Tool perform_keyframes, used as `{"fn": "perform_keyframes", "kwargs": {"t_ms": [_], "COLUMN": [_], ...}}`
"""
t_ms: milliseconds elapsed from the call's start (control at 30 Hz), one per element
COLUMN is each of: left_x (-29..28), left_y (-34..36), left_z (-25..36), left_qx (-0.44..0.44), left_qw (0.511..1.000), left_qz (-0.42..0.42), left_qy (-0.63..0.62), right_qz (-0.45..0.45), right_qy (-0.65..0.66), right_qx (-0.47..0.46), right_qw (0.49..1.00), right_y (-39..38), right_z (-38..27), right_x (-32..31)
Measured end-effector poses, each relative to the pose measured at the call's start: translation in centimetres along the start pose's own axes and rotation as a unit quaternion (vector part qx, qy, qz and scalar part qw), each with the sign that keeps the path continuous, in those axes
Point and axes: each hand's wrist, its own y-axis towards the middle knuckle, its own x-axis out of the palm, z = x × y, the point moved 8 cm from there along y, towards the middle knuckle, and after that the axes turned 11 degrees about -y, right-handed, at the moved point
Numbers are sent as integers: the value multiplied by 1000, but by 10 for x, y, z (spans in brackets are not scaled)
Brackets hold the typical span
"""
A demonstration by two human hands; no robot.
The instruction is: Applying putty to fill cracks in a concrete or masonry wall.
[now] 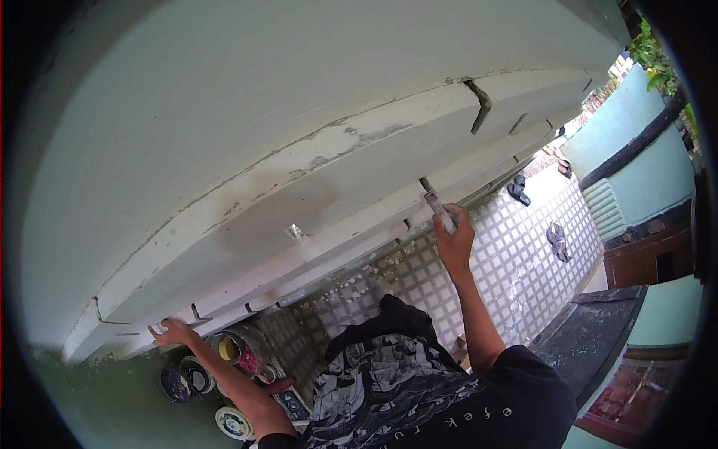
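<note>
A stepped white moulding, with dark slots cut into it, runs slantwise across the pale green wall. My right hand is closed around a narrow, whitish, paint-smeared hand tool. Its tip points at a dark slot in the lower step; whether they touch is unclear, and so is the tool's exact kind. On the far left, my left hand rests against the lower edge of the moulding, fingers apart and holding nothing. A damp-looking brownish patch and grey scuffs mark the moulding between my hands.
Below my left forearm stand a bucket with a yellow item and something pink inside, and several paint tins. Dark sandals and a crumpled cloth lie on the checkered tile floor. A dark ledge stands at right.
</note>
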Motion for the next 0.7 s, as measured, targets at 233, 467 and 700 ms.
{"fn": "perform_keyframes", "kwargs": {"t_ms": [233, 467, 700], "left_x": [-1, -1, -6], "left_y": [2, -2, 3], "left_z": [-3, -2, -2], "left_qx": [6, -16, -4], "left_qw": [1000, 998, 1000], "left_qz": [3, -2, 7], "left_qy": [18, -62, -7], "right_qz": [26, -2, -109], "right_qy": [-208, -306, -265], "right_qx": [-304, -325, -200], "right_qw": [929, 895, 937], "right_y": [-2, 5, 4], "right_z": [-35, -50, -31], "right_x": [36, 30, 41]}}
